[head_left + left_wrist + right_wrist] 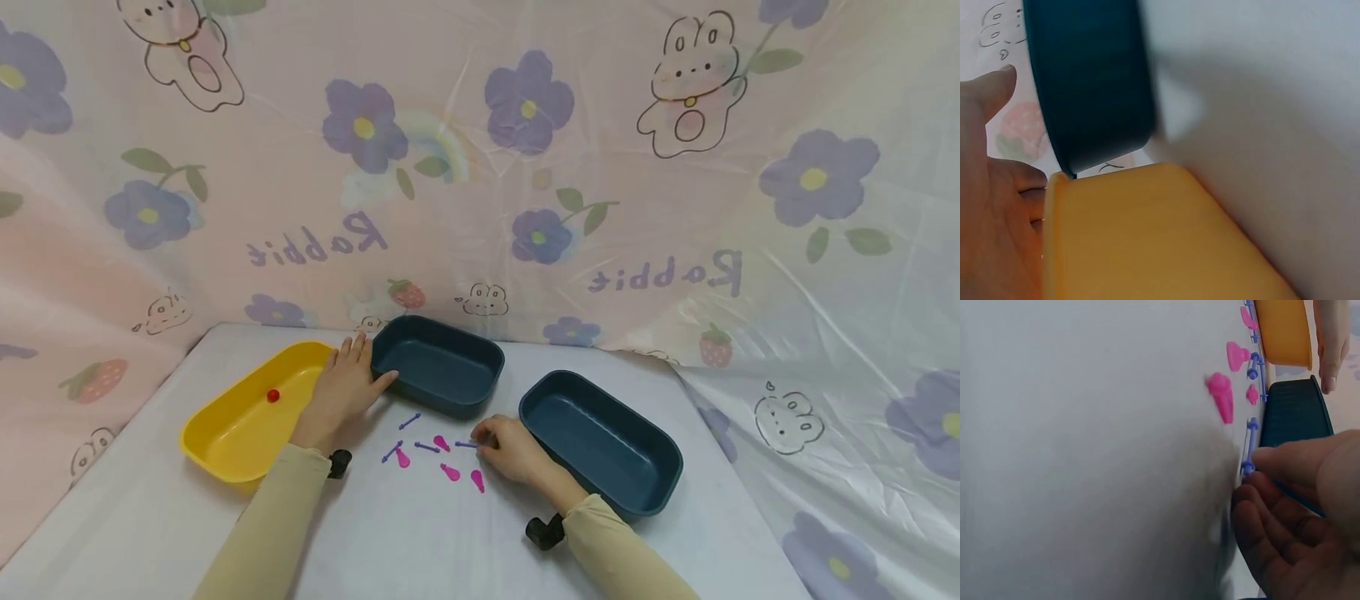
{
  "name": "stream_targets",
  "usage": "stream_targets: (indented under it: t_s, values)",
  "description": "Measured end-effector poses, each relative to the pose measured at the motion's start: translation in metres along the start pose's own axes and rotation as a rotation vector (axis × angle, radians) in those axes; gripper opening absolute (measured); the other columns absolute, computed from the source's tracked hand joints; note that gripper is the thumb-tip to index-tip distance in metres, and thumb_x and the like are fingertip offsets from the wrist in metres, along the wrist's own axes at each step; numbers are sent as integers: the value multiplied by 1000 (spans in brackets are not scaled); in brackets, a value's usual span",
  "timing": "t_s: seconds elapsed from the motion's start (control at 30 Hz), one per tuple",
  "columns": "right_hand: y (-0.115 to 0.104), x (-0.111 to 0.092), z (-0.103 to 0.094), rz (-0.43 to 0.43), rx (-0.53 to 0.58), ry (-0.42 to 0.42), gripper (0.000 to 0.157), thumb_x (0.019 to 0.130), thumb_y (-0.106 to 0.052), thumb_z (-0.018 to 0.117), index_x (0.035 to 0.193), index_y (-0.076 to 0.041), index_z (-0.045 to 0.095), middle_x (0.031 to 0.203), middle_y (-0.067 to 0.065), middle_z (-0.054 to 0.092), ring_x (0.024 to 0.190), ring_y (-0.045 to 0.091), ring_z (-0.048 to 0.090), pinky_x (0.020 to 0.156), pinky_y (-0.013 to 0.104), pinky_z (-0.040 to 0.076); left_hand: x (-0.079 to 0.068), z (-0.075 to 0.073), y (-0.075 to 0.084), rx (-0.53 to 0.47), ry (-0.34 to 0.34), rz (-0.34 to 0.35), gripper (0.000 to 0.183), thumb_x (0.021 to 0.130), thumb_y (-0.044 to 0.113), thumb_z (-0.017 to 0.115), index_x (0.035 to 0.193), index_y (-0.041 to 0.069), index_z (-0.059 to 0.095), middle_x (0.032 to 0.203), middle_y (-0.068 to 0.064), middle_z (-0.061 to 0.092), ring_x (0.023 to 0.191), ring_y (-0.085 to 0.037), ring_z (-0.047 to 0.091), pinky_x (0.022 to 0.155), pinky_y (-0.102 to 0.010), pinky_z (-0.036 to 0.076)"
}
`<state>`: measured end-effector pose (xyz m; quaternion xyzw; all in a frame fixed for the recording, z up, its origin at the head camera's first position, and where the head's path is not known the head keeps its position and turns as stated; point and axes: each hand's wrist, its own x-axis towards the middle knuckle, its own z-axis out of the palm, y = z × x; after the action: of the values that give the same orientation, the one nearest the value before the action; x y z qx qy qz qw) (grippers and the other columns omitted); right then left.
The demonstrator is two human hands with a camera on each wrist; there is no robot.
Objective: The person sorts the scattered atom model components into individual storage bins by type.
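In the head view my right hand (516, 454) is low over the white cloth, its thumb and forefinger pinching one end of a small purple rod with knobbed ends (464, 444). The right wrist view shows that rod (1251, 440) lying flat, its near knob between the fingertips. Several more purple rods (427, 447) and several pink bulb-shaped pieces (450, 472) lie loose to its left. My left hand (341, 396) spreads its fingers over the gap between the yellow basin (213, 446) and the rear dark blue basin (438, 400). Nothing shows in its grasp.
A small red ball (273, 396) sits inside the yellow basin. Another dark blue basin (663, 467) stands to the right, close beside the right hand. Behind the table hangs a patterned curtain (450, 233) with rabbits and flowers.
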<state>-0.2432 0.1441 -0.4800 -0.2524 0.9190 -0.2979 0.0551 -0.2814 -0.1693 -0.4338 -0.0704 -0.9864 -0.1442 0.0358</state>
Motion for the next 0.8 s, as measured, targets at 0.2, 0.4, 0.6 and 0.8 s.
stream_targets:
  t_s: [0.2,0.4,0.6,0.8]
  values:
    - [0,1,2,-3,-9,-4,16,93,-6,75,109,-8,75,95,-1,64,79,11,57,71,24,53,4,11,-3,19,-25,-8,92,106,58,47,162,-9,17,170,-28,12,157,-48,10,127,-60,8]
    - [1,2,4,-24,-15,-1,14,92,-5,76,105,-8,76,90,-2,61,76,11,56,68,24,51,5,20,-7,-15,-43,-1,93,106,60,45,162,-8,16,171,-28,11,157,-48,8,127,-61,8]
    - [2,3,6,-5,-19,-3,11,93,-7,76,103,-10,78,89,-3,60,78,11,56,70,24,52,5,21,-7,-16,-44,-12,94,105,61,45,163,-7,15,171,-27,12,158,-47,9,127,-60,7]
    - [3,5,8,-11,-23,3,9,93,-6,75,101,-11,77,88,-4,60,78,11,55,71,25,52,5,20,-5,-10,-34,-15,93,105,60,47,162,-8,18,170,-28,14,157,-47,11,127,-59,9]
